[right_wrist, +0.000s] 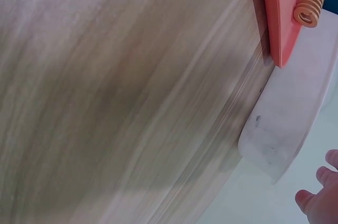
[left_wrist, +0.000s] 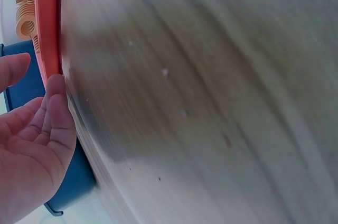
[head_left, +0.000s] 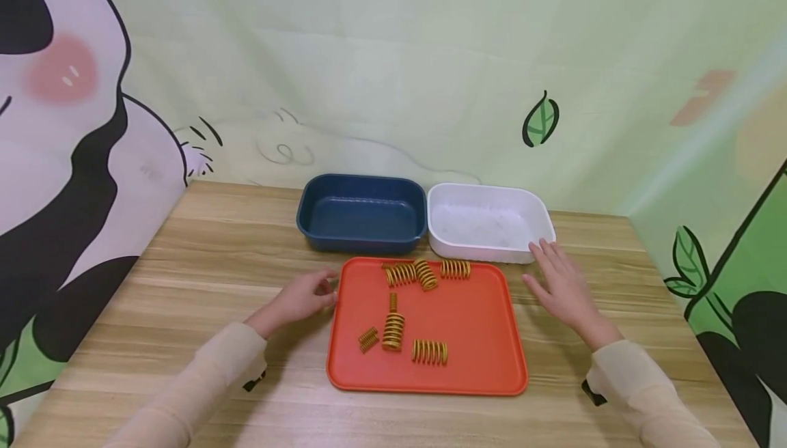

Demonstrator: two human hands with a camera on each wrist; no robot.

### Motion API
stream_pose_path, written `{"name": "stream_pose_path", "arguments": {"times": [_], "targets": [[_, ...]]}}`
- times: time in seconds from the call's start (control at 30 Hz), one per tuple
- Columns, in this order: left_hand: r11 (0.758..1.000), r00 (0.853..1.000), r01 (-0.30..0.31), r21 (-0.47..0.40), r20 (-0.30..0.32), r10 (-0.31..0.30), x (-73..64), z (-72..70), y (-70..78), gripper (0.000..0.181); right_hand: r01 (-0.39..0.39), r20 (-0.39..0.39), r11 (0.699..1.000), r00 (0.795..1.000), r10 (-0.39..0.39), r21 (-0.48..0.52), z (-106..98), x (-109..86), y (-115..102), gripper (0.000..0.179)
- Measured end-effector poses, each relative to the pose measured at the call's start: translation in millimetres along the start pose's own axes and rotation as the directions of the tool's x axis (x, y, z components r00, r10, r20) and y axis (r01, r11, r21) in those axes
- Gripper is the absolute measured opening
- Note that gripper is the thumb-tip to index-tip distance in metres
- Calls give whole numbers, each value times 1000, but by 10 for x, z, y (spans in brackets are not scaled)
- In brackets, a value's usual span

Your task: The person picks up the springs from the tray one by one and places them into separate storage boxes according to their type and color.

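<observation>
An orange-red tray [head_left: 479, 339] lies on the table with several brass-coloured coil springs on it, large and small. At its front lies one thick spring [head_left: 430, 352]; another upright-lying spring [head_left: 393, 332] has a thin spring [head_left: 393, 302] at its end. My left hand [head_left: 304, 294] is at the tray's left edge, fingers loosely bent; in the left wrist view the fingertips [left_wrist: 55, 84] meet the tray rim. Past the tray's right side, my right hand [head_left: 562, 287] has its fingers spread at the front right corner of the white bin [head_left: 492, 253]. Neither hand holds anything.
A dark blue bin [head_left: 363, 240] stands behind the tray, side by side with the white one. Both are on the wood-grain table [head_left: 233, 243], close to a printed cloth backdrop [head_left: 381, 93] that rises along the table's back edge.
</observation>
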State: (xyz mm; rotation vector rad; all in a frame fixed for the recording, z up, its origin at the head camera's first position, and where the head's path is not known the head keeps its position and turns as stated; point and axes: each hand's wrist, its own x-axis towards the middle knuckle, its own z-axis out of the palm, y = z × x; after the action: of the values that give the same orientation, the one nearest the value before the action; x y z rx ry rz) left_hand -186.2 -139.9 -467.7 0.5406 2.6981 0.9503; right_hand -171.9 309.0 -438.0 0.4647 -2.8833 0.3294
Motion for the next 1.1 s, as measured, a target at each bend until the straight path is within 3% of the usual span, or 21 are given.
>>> {"name": "stream_pose_path", "arguments": {"times": [0.77,0.93,1.1], "targets": [[991,999,33,-131,5,-32,19,90,-5,49,20,-11,1000,1000,-19,20,52,-13,-77,60],[984,997,76,-164,-5,-77,17,95,26,51,35,-7,999,999,-35,22,74,3,-97,60],[954,988,154,-257,14,-156,27,120,64,55,37,13,999,999,-37,33,89,16,-131,61]]}}
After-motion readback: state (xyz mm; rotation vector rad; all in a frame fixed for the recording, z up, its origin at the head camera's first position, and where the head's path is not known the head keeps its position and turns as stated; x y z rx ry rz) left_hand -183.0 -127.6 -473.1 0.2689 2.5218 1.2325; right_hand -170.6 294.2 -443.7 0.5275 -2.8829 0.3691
